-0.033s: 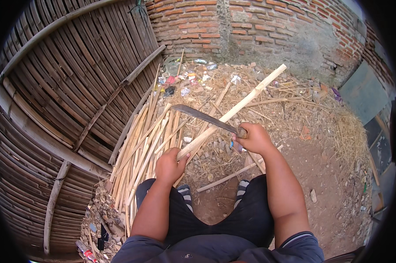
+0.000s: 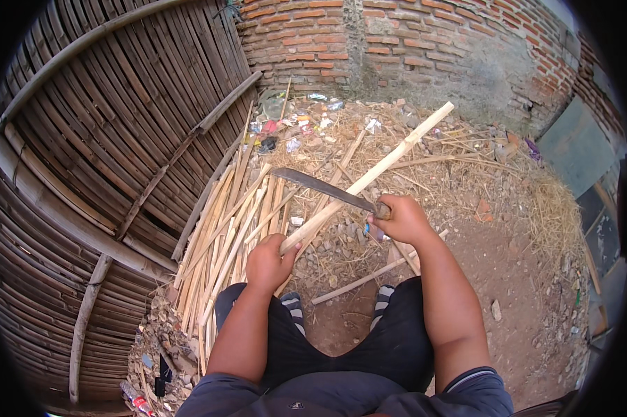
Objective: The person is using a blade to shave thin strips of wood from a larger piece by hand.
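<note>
My left hand (image 2: 269, 263) is closed around the near end of a long pale wooden strip (image 2: 390, 158), possibly split bamboo. The strip slants up and away to the right, its far end raised toward the brick wall. In my right hand (image 2: 403, 219) is the handle of a machete (image 2: 313, 182). Its dark, curved blade points left and lies across the strip, a little beyond my left hand. Whether the edge bites into the wood or only touches it, I cannot tell.
A heap of similar strips (image 2: 223, 236) lies to the left beside a bamboo-slat wall (image 2: 112, 125). One loose stick (image 2: 362, 279) rests near my feet. Straw and litter (image 2: 292, 144) cover the ground before the brick wall (image 2: 424, 48). Grey panels (image 2: 576, 146) lean at the right.
</note>
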`<state>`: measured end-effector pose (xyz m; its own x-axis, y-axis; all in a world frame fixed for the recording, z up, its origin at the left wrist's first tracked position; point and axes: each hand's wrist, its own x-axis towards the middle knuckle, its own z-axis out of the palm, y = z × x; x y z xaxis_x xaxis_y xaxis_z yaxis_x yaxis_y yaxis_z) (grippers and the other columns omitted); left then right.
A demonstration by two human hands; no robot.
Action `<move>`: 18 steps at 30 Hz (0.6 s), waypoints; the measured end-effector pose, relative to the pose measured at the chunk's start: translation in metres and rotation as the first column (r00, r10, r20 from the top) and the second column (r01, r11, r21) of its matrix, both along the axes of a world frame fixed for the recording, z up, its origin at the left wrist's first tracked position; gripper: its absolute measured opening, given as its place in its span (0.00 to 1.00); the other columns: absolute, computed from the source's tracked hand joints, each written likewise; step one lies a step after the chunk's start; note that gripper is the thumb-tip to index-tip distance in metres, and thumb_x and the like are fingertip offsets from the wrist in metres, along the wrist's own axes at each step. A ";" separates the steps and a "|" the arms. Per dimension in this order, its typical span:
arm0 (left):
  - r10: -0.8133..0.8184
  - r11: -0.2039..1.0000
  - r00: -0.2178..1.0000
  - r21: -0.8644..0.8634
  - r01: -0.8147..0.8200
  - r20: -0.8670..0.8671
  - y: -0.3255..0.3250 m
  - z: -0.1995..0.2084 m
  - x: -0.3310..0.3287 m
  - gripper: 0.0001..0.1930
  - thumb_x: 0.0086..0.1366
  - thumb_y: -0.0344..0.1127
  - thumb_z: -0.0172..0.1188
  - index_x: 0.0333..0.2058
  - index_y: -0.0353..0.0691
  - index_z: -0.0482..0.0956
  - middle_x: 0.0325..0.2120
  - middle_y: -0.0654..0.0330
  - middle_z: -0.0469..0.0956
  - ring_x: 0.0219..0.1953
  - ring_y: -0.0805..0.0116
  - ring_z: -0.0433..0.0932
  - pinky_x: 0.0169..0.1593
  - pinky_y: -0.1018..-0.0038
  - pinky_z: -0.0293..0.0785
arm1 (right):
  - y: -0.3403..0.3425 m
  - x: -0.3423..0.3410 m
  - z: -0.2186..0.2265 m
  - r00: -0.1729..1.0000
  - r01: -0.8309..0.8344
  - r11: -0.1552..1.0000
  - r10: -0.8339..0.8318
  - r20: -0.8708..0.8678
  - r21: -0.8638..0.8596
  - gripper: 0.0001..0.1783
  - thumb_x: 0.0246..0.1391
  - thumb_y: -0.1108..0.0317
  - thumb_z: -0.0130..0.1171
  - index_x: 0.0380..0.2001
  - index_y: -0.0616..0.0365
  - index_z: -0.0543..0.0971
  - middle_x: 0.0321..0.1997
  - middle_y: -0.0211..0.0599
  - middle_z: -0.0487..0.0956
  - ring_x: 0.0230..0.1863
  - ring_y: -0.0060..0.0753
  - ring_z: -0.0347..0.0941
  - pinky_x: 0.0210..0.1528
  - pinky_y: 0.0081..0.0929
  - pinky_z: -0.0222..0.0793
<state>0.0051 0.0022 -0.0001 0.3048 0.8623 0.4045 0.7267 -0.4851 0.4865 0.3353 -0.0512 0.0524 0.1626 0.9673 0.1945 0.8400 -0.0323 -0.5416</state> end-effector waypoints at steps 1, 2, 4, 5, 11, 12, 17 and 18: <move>-0.003 1.000 1.000 0.004 0.003 0.003 0.000 0.000 0.000 0.19 0.66 0.51 0.74 0.36 0.37 0.86 0.28 0.47 0.84 0.32 0.43 0.85 0.37 0.53 0.78 | 0.000 0.000 0.000 1.000 -0.004 1.000 0.004 0.000 -0.007 0.21 0.52 0.49 0.78 0.40 0.53 0.86 0.32 0.49 0.85 0.38 0.58 0.84 0.40 0.49 0.76; -0.008 1.000 1.000 0.008 0.008 0.007 -0.001 0.001 0.001 0.19 0.66 0.51 0.74 0.36 0.37 0.85 0.28 0.47 0.84 0.32 0.43 0.85 0.37 0.53 0.78 | 0.000 0.001 -0.001 1.000 -0.006 1.000 0.006 0.000 -0.014 0.22 0.52 0.49 0.78 0.40 0.53 0.86 0.32 0.49 0.85 0.38 0.58 0.84 0.40 0.49 0.76; -0.008 0.999 1.000 -0.050 0.007 -0.016 -0.004 0.007 0.002 0.20 0.67 0.50 0.71 0.36 0.36 0.84 0.32 0.47 0.84 0.36 0.41 0.84 0.40 0.51 0.78 | 0.001 0.004 -0.004 1.000 -0.013 1.000 0.013 0.000 -0.006 0.22 0.52 0.49 0.78 0.40 0.53 0.86 0.33 0.49 0.85 0.38 0.58 0.84 0.41 0.50 0.76; -0.007 0.997 1.000 -0.079 0.005 -0.028 -0.005 0.010 0.003 0.20 0.68 0.50 0.70 0.36 0.36 0.83 0.35 0.47 0.84 0.38 0.39 0.84 0.41 0.50 0.78 | 0.001 0.004 -0.004 1.000 -0.019 1.000 0.019 -0.001 -0.002 0.22 0.51 0.49 0.79 0.40 0.53 0.86 0.33 0.50 0.86 0.38 0.58 0.84 0.41 0.50 0.76; -0.006 0.993 0.999 -0.115 0.002 -0.038 -0.004 0.008 0.002 0.20 0.68 0.51 0.70 0.37 0.37 0.83 0.34 0.48 0.84 0.38 0.41 0.84 0.41 0.50 0.78 | 0.001 0.001 0.002 1.000 -0.016 0.997 0.016 -0.005 -0.074 0.22 0.50 0.50 0.79 0.40 0.54 0.86 0.32 0.49 0.85 0.38 0.57 0.84 0.41 0.49 0.77; -0.011 0.993 0.999 -0.115 0.008 -0.033 -0.004 0.008 0.002 0.20 0.68 0.51 0.71 0.37 0.37 0.83 0.34 0.48 0.84 0.37 0.41 0.84 0.41 0.50 0.79 | 0.001 0.000 0.002 1.000 -0.026 0.997 0.026 -0.002 -0.066 0.22 0.50 0.51 0.80 0.40 0.54 0.86 0.32 0.49 0.85 0.37 0.56 0.84 0.41 0.47 0.77; -0.063 0.994 0.997 -0.093 0.060 -0.033 -0.002 0.006 0.001 0.20 0.68 0.51 0.71 0.36 0.37 0.83 0.33 0.48 0.84 0.37 0.41 0.84 0.40 0.51 0.79 | 0.003 -0.001 -0.005 0.997 -0.076 0.995 0.076 0.010 -0.059 0.22 0.49 0.53 0.81 0.42 0.54 0.86 0.33 0.49 0.86 0.37 0.54 0.84 0.41 0.44 0.77; -0.064 0.994 0.997 -0.096 0.061 -0.032 -0.002 0.006 0.001 0.20 0.67 0.52 0.72 0.36 0.37 0.84 0.33 0.48 0.84 0.37 0.42 0.84 0.40 0.52 0.79 | 0.003 -0.002 -0.005 0.997 -0.079 0.994 0.080 0.018 -0.070 0.23 0.49 0.53 0.81 0.42 0.54 0.86 0.33 0.49 0.86 0.38 0.54 0.84 0.41 0.44 0.77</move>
<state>0.0065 0.0000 0.0058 0.3718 0.8749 0.3103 0.7139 -0.4831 0.5069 0.3334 -0.0482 0.0475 0.0815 0.9883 0.1290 0.8525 -0.0021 -0.5228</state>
